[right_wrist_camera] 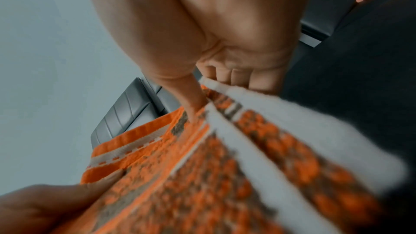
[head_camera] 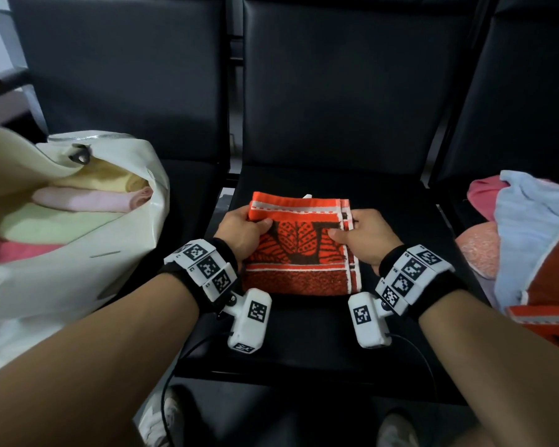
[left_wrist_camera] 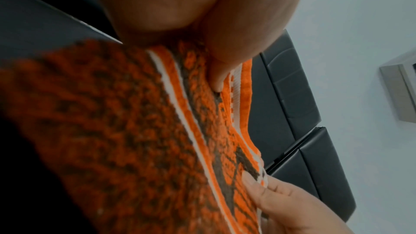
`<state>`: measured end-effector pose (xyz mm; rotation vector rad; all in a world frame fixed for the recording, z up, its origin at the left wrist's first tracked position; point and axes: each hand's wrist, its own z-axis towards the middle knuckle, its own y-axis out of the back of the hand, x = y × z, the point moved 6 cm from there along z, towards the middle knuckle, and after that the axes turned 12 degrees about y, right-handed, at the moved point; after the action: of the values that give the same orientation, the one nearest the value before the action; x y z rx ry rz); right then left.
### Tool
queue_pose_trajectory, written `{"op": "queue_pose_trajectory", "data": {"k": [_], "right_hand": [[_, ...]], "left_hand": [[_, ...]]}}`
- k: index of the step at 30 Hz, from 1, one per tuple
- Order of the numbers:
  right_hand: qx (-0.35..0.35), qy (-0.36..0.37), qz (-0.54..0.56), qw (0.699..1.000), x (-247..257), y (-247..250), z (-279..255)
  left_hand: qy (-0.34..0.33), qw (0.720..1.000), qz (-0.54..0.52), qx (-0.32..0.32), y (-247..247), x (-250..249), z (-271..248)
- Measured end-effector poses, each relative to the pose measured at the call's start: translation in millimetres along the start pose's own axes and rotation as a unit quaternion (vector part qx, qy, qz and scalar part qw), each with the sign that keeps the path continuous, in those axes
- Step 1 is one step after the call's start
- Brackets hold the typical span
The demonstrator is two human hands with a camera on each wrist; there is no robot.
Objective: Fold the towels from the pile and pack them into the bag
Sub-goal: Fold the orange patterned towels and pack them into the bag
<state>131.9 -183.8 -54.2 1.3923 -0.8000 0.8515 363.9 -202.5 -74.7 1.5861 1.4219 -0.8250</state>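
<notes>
Centrally, a row of black padded leatherette seats (head_camera: pixel 336 324) with tall backrests fills the head view, and a pale grey wall (left_wrist_camera: pixel 364 24) shows behind them in the wrist views. On the middle seat lies a folded orange terry towel with a brown leaf pattern and white stripes (head_camera: pixel 299 253). The left hand (head_camera: pixel 239 235) pinches its 10 o'clock corner, thumb on top and fingers curled under; the right hand (head_camera: pixel 367 237) pinches its 2 o'clock edge the same way. At 9 o'clock, on the next seat, a glossy cream-white bag (head_camera: pixel 78 259) stands open, holding folded yellow, pink, green and red towels (head_camera: pixel 88 201). At 3 o'clock, on the right seat, a loose pile of light blue, pink and orange towels (head_camera: pixel 530 237) sits well apart from the bag. At 6 o'clock, shoes (head_camera: pixel 157 421) rest on a dark floor.
</notes>
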Motion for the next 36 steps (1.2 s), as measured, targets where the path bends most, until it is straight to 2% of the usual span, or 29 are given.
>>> {"op": "queue_pose_trajectory", "data": {"k": [6,12,21,25,28,36], "right_hand": [[0.036,-0.012,-0.047,0.998,-3,-14,6],[0.038,-0.029,-0.114,0.992,-6,-21,13],[0.049,-0.073,-0.192,0.977,-13,-26,22],[0.039,-0.084,-0.185,0.978,-17,-25,24],[0.037,-0.076,-0.178,0.98,-15,-25,23],[-0.027,-0.07,-0.141,0.987,-7,-14,24]], "left_hand": [[0.003,1.0,0.02,-0.01,-1,3,11],[-0.006,0.997,0.061,-0.038,0,4,20],[0.042,0.989,0.135,-0.048,-2,9,29],[0.052,0.986,0.15,-0.042,-5,9,29],[0.028,0.986,0.154,-0.062,0,4,25],[0.005,0.994,0.086,-0.073,1,-4,22]]}}
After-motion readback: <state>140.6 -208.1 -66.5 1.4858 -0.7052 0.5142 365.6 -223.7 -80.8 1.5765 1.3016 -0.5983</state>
